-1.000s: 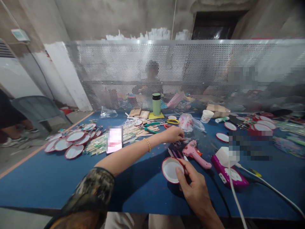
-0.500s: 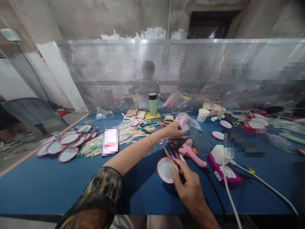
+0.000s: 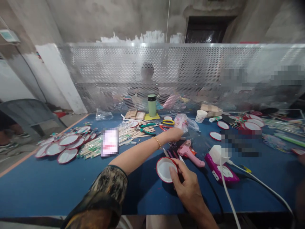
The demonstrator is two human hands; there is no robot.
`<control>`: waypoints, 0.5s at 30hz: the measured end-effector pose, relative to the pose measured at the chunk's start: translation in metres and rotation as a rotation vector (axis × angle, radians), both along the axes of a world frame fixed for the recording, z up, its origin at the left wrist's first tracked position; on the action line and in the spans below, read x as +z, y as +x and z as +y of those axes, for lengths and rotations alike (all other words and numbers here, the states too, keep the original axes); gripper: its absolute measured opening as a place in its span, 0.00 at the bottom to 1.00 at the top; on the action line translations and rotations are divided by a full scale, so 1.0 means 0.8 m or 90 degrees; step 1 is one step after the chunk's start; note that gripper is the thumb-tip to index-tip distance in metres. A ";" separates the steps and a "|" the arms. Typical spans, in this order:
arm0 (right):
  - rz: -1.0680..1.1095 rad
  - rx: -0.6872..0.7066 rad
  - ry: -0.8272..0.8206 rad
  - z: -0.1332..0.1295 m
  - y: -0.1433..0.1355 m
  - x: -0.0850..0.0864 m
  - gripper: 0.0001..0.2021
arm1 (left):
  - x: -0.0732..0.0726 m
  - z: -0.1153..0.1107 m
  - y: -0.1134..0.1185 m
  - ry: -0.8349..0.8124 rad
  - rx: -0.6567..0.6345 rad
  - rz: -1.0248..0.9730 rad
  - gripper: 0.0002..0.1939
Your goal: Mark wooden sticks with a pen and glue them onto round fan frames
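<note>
Between the thumb and fingers of my right hand (image 3: 188,183) is a small round white lid with a red rim (image 3: 164,170), its pale recessed face tilted up towards me. My left hand (image 3: 175,135) stretches across the table, beside a clear plastic bag with pinkish contents (image 3: 183,122). The back of the hand hides its fingers, so I cannot tell whether they hold anything. Just beyond the lid lie a pink hot glue gun (image 3: 190,154) and several slim pens or sticks (image 3: 170,154).
Left on the blue table (image 3: 35,187) are a pile of red-rimmed discs (image 3: 69,140), bundled sticks (image 3: 91,148) and a lit phone (image 3: 110,143). Pliers (image 3: 147,129), a green bottle (image 3: 152,106) and a paper cup (image 3: 201,116) stand or lie farther back. A purple power strip (image 3: 221,168) with cables is right.
My left hand has shifted slightly down, from the plastic bag's edge towards the table just in front of it. My right hand keeps hold of the lid in nearly the same place.
</note>
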State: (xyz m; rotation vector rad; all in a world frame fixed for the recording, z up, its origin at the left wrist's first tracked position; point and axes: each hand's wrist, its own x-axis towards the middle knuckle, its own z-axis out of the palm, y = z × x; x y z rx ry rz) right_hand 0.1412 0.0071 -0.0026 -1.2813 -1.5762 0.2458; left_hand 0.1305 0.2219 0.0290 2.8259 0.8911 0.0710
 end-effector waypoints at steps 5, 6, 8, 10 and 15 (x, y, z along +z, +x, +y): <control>0.001 0.001 -0.004 -0.001 0.000 -0.001 0.14 | 0.001 0.006 0.009 -0.043 0.018 -0.035 0.02; 0.001 -0.002 -0.003 -0.001 0.000 -0.002 0.14 | 0.003 0.009 0.008 -0.054 0.027 -0.056 0.01; 0.000 -0.008 0.000 -0.001 0.001 -0.004 0.15 | 0.012 0.016 0.004 -0.076 0.050 -0.114 0.03; -0.006 -0.005 -0.008 0.000 0.002 -0.006 0.15 | 0.024 0.023 -0.004 -0.101 0.083 -0.194 0.08; 0.011 0.016 -0.017 -0.001 0.000 -0.004 0.15 | 0.059 0.017 -0.033 -0.205 0.156 -0.372 0.12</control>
